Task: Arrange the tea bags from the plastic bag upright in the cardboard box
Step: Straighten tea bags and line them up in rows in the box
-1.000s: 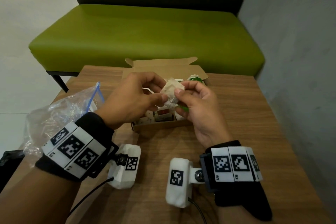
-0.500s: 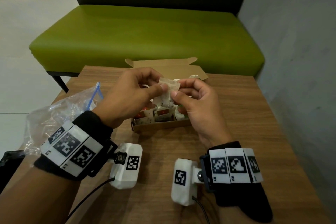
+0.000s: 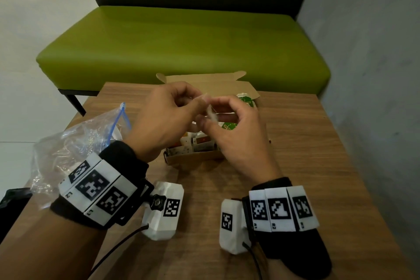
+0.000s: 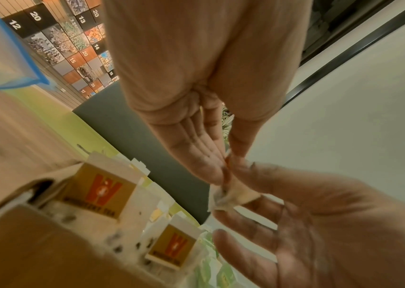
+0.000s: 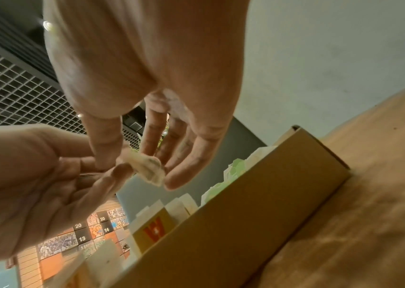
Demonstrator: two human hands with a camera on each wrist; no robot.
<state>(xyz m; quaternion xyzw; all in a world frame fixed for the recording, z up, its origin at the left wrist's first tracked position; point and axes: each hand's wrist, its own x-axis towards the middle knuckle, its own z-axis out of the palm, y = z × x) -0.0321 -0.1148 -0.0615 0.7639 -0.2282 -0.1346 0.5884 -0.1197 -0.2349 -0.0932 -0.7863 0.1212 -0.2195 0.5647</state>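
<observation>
From the head camera, the left hand [image 3: 163, 120] and right hand [image 3: 236, 134] meet above the open cardboard box [image 3: 195, 158], both pinching one pale tea bag [image 3: 210, 114] between fingertips. The box on the wooden table [image 3: 306, 166] already holds a good many bags standing upright, red-labelled near the front and green ones [image 3: 244, 100] toward the back. The zip-top plastic bag [image 3: 75, 145] lies to the left and looks almost emptied, though its contents are hard to judge. The left wrist view shows the crumpled tea bag [image 4: 231, 194] clamped between thumb and fingers of both hands, above upright bags with a red and gold label [image 4: 103, 193]. The right wrist view shows the same two-handed pinch on the tea bag [image 5: 147, 169], held above the box wall [image 5: 258, 204]. The task seems well advanced; this bag is not yet placed.
</observation>
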